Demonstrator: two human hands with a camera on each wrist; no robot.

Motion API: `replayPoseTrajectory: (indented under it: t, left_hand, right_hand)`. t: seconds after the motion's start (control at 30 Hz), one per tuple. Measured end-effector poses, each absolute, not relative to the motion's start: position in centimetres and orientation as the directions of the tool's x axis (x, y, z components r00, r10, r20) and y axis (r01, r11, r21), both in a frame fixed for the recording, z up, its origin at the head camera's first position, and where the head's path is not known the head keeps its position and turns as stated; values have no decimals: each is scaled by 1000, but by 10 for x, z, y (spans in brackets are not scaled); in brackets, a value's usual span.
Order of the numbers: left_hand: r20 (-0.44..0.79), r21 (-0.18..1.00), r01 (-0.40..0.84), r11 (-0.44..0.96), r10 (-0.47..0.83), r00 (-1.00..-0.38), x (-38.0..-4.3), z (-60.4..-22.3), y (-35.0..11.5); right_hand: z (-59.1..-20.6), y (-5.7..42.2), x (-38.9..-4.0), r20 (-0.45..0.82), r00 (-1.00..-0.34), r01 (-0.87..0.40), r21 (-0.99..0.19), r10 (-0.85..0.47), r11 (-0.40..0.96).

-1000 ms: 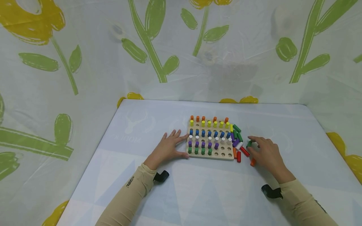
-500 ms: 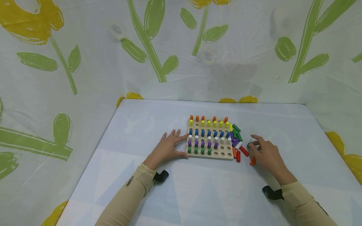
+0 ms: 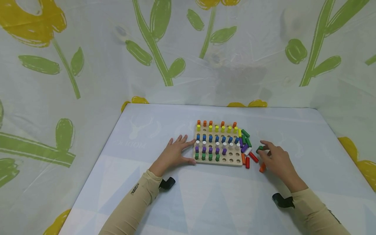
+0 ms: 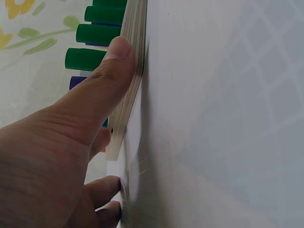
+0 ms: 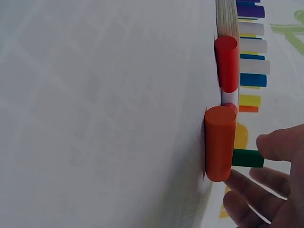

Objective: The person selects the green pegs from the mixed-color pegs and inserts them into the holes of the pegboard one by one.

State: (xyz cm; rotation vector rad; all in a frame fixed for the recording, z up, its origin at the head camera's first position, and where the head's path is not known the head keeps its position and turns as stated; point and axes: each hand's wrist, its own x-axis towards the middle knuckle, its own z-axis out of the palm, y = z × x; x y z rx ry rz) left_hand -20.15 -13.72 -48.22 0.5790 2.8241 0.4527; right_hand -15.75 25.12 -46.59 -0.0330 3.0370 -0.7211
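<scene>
Left hand low, fingers spread; right hand low, fingers bent opposite thumb.

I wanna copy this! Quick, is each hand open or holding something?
Left hand: open, touching the side of the board.
Right hand: closed, pinching a green peg.

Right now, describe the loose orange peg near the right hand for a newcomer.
Find the wooden pegboard, then the loose pegs along its right edge. Just beyond, an orange peg lies near the right hand. Unlike the orange one beside the board, it lies apart from the others.
</scene>
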Motion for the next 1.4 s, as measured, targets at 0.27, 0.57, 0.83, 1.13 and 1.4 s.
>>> replayPoseTrajectory:
  t: [0.27,0.57,0.83,1.13,1.4]
  left_hand:
    - [-155,345,342,874,412,-898,-201,-482,-138]
    - [-147,351,346,870,416,-897,-201,-482,-138]
    - [-157,355,340,871,414,-897,-202,-482,-138]
    - [-151,352,346,869,418,-896,-200,-480,-137]
    - [-155,343,344,874,414,-897,-200,-479,-137]
  right_hand:
    - [-464,249,-157,74,-997,-62,-438,-33,897]
    - [-463,248,-157,105,-994,-71,-450,-26,890]
    - [-462,249,-155,133,-991,-76,-441,-18,894]
    - [-463,249,-155,129,-991,-74,-446,-17,892]
    - [-462,250,-155,140,-990,-76,-447,-14,891]
